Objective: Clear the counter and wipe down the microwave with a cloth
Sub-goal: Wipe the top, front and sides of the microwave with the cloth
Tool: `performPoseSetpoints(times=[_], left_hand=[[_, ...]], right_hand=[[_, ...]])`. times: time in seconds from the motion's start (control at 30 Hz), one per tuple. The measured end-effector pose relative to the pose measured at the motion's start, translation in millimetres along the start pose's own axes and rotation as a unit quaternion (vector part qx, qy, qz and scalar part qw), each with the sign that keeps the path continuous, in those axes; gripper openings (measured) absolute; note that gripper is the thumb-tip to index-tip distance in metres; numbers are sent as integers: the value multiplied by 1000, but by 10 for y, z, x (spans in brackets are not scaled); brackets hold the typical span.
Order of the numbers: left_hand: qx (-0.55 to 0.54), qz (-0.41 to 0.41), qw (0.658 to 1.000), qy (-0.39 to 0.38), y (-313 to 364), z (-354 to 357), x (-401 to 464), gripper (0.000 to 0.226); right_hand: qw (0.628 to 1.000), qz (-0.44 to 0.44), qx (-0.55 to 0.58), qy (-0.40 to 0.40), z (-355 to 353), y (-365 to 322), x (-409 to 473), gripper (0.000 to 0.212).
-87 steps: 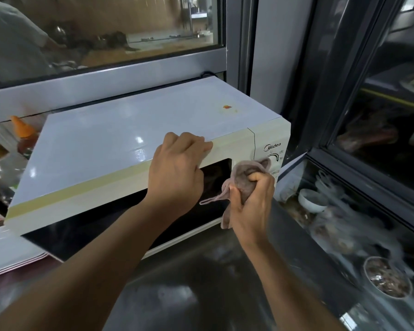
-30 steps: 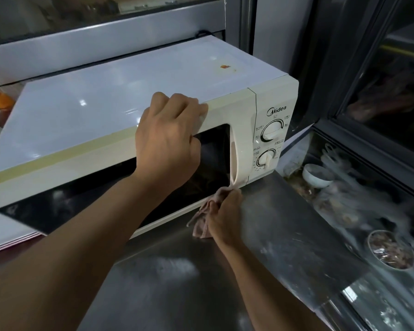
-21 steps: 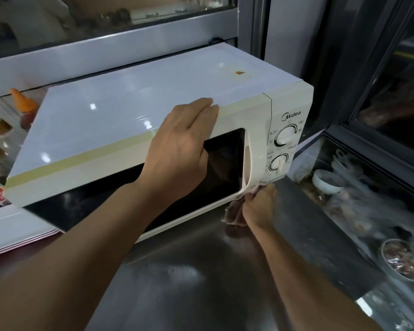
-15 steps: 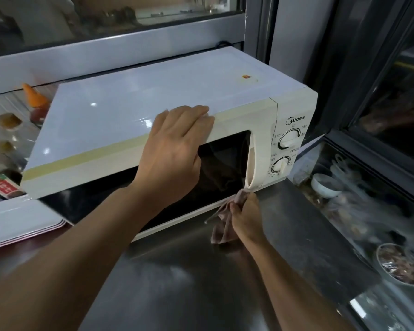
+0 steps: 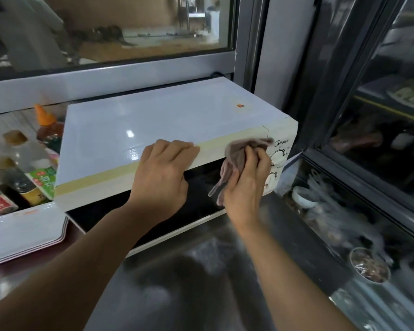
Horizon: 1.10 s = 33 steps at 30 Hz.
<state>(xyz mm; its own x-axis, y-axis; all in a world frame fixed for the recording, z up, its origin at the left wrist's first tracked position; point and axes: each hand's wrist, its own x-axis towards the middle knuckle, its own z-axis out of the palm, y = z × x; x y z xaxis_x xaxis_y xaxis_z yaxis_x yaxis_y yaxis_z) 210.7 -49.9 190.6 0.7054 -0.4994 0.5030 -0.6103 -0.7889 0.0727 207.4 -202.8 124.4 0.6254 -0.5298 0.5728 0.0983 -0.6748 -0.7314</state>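
Left hand [image 5: 161, 177] braces the heavy, rigid microwave [image 5: 167, 132]; right hand [image 5: 246, 182] clamps a soft, bunched cloth [image 5: 237, 154] against its front.

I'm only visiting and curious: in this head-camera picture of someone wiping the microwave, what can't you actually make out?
- Microwave dials: partly covered by the right hand and its cloth.
- Door glass: partly behind the left hand; its inside is too dark.
- Bottles at left: labels too blurred to read.
- Display case contents: smeared by reflections.

glossy white microwave [image 5: 153, 125], soft cloth [image 5: 237, 154], dull brushed-metal counter [image 5: 201, 283].
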Motion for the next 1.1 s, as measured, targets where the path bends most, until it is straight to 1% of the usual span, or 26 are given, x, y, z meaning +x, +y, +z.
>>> performPoseSetpoints(times=[0.1,0.23,0.27,0.4,0.5,0.57,0.63,0.7,0.77,0.87,0.93,1.03,1.1], left_hand=[[-9,-9,1000,12,14,21,10,61],[-7,-25,999,20,26,46,27,57],[-6,-30,999,23,33,50,31,56],[-9,-45,999,28,60,46,40,53],[-10,-48,998,27,79,28,40,54],[-5,-44,999,27,90,26,42,54],[-3,-45,999,28,92,27,45,54],[-2,-43,999,31,89,34,45,55],[2,-40,999,31,83,46,46,55],[4,-33,999,34,63,66,44,54],[3,-31,999,36,52,66,43,54],[3,-30,999,36,54,62,39,53],[3,-26,999,35,51,67,42,52]], right_hand=[[1000,14,-14,2,89,88,-164,50],[1000,-5,-12,1,157,194,-279,53],[1000,2,-12,-4,158,220,-316,52],[996,75,12,-51,94,248,-543,58],[988,117,59,-81,71,175,-540,60],[981,142,85,-99,93,118,-447,57],[976,173,91,-99,111,95,-386,55],[974,180,98,-96,94,105,-406,45],[970,182,132,-96,56,101,-480,37],[964,192,157,-90,61,85,-521,48],[966,181,166,-79,82,43,-499,53],[977,160,121,-66,124,-6,-453,71],[977,173,99,-69,170,-10,-410,73]])
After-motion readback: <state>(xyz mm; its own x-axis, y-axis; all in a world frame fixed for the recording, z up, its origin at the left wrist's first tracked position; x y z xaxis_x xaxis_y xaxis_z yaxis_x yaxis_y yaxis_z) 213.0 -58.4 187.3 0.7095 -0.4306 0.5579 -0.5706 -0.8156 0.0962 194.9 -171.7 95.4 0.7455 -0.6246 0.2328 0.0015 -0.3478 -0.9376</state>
